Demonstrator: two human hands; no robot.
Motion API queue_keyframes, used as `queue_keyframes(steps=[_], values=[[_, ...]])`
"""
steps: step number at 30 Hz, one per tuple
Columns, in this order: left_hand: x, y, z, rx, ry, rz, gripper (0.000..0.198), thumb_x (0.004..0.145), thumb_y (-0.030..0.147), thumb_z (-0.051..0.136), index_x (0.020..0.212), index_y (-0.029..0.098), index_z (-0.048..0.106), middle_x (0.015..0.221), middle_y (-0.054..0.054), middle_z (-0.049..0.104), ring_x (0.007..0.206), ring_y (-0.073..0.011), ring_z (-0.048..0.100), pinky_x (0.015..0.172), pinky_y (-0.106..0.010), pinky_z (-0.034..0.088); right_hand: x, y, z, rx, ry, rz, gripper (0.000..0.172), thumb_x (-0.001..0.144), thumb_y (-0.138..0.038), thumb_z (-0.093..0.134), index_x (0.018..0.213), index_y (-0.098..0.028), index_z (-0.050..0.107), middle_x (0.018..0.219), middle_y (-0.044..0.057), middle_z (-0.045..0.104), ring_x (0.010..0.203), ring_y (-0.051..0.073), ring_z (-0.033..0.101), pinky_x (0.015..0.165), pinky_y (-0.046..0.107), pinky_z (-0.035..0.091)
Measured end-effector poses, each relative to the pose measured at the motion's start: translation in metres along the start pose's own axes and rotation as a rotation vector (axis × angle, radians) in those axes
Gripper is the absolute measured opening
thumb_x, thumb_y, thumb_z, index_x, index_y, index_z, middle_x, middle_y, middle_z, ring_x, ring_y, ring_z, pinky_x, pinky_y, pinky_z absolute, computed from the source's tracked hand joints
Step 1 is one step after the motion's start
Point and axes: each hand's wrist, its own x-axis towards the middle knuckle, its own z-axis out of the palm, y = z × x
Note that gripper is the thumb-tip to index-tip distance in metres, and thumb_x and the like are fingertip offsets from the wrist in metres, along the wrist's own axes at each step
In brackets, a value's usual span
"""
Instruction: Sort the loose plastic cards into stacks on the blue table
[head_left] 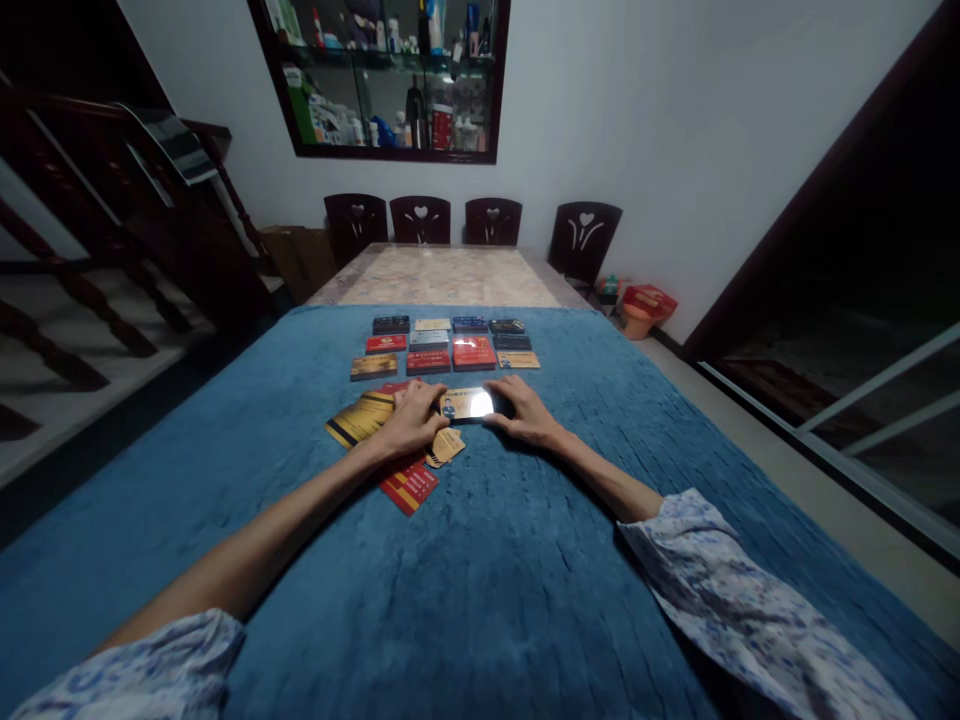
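Note:
Both my hands hold one glossy card (469, 404) flat on the blue cloth (480, 560). My left hand (414, 420) pinches its left end and my right hand (525, 412) pinches its right end. Under and beside my left hand lies a loose pile of cards (364, 418), gold, black and red, with a red card (409, 487) nearest me. Beyond the held card, several cards (450, 347) lie in neat rows, red, dark and pale ones.
The blue cloth covers the near part of a long table; bare marbled tabletop (446, 275) shows at the far end, with several dark chairs (420, 218) behind it. A staircase (90, 250) rises at left. A red bin (646, 303) stands on the floor right.

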Motion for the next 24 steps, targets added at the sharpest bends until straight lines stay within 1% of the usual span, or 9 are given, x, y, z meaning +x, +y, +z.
queue_keyframes(steps=[7,11,16,19,24], values=[[-0.0013,0.0071,-0.0048,0.007,-0.044,-0.038,0.039,0.082,0.021,0.061,0.121,0.021,0.061,0.119,-0.010,0.064,0.120,-0.0326,0.050,0.098,-0.050,0.041,0.0021,0.0004,0.0000,-0.032,-0.042,0.025,0.049,0.085,-0.039,0.075,0.127,-0.018,0.063,0.108,0.011,0.065,0.101,0.027,0.055,0.091,0.045,0.048],[-0.0014,0.0098,-0.0064,0.024,-0.050,-0.061,0.039,0.082,0.022,0.061,0.121,0.021,0.062,0.120,-0.010,0.064,0.121,-0.0320,0.049,0.101,-0.049,0.039,0.0022,-0.0018,-0.0011,-0.040,-0.049,0.029,0.048,0.086,-0.038,0.074,0.127,-0.016,0.063,0.110,0.012,0.065,0.103,0.028,0.055,0.093,0.045,0.047],[-0.0013,0.0077,-0.0080,0.068,-0.047,-0.043,0.043,0.082,0.024,0.063,0.125,0.020,0.061,0.120,-0.011,0.065,0.121,-0.0331,0.048,0.102,-0.051,0.035,0.0015,-0.0038,-0.0024,-0.052,-0.042,0.026,0.047,0.089,-0.043,0.071,0.127,-0.018,0.063,0.110,0.012,0.064,0.103,0.027,0.054,0.093,0.045,0.046],[-0.0008,0.0063,-0.0084,0.085,-0.040,-0.021,0.042,0.083,0.025,0.063,0.125,0.021,0.062,0.122,-0.011,0.065,0.122,-0.0332,0.046,0.102,-0.052,0.034,0.0014,-0.0049,-0.0037,-0.056,-0.049,0.031,0.046,0.090,-0.045,0.070,0.128,-0.020,0.063,0.110,0.011,0.064,0.104,0.027,0.054,0.093,0.045,0.046],[0.0006,0.0064,-0.0095,0.102,-0.035,-0.005,0.041,0.083,0.026,0.065,0.124,0.022,0.063,0.124,-0.011,0.064,0.122,-0.0341,0.045,0.102,-0.053,0.034,0.0019,-0.0061,-0.0067,-0.062,-0.074,0.044,0.047,0.089,-0.043,0.071,0.128,-0.017,0.062,0.107,0.011,0.064,0.101,0.027,0.053,0.091,0.044,0.047]])
